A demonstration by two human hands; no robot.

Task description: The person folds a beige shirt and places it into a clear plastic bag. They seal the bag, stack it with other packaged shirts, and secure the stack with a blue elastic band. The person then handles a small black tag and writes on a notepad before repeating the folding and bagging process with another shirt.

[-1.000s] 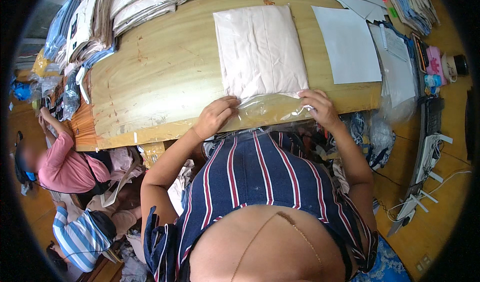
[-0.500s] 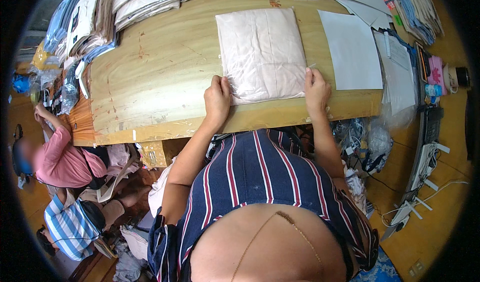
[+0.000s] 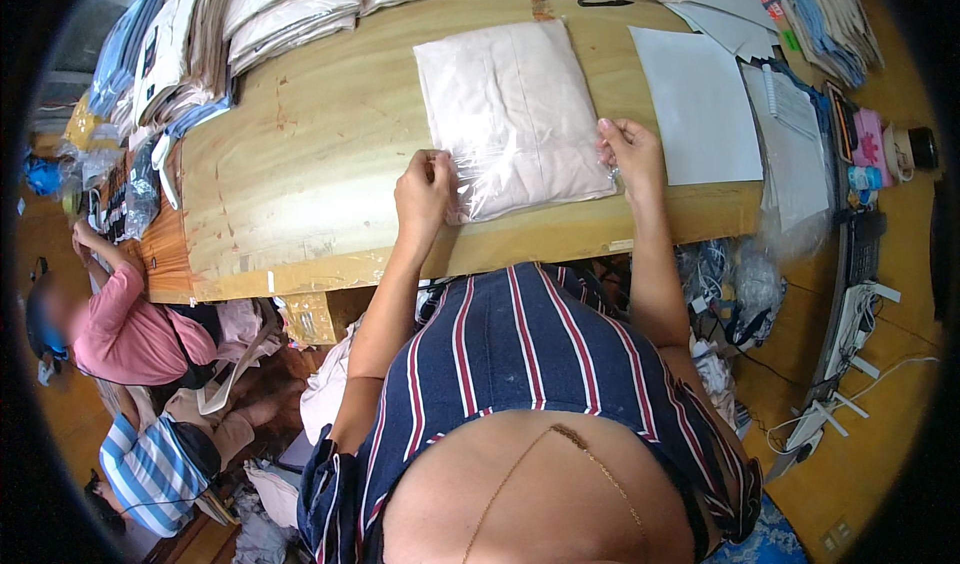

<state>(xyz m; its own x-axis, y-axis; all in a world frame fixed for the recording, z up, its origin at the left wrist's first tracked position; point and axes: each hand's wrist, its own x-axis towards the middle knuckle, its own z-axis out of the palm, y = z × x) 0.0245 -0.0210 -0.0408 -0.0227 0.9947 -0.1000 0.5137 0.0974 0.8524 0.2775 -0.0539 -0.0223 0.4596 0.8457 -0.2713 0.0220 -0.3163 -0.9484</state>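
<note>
A folded pale pink garment in a clear plastic bag lies flat on the worktable before me, slightly turned, with light glaring off the wrinkled plastic near its left side. My left hand is closed at the bag's lower left edge, thumb and fingers pinching the plastic there. At the lower right edge my right hand holds a bit of the bag between thumb and fingertips, and loose clear film shows below the fingers. The garment's underside is hidden.
Stacks of bagged folded garments line the table's far side. White paper sheets lie to the right, beside a notebook. A black item rests at the back. Two people, one in a pink top, sit at left.
The bagged garment has turned a little, its far end shifting left and its near left corner coming closer to me. My right hand has changed its grip along the edge; my left moved slightly left.
</note>
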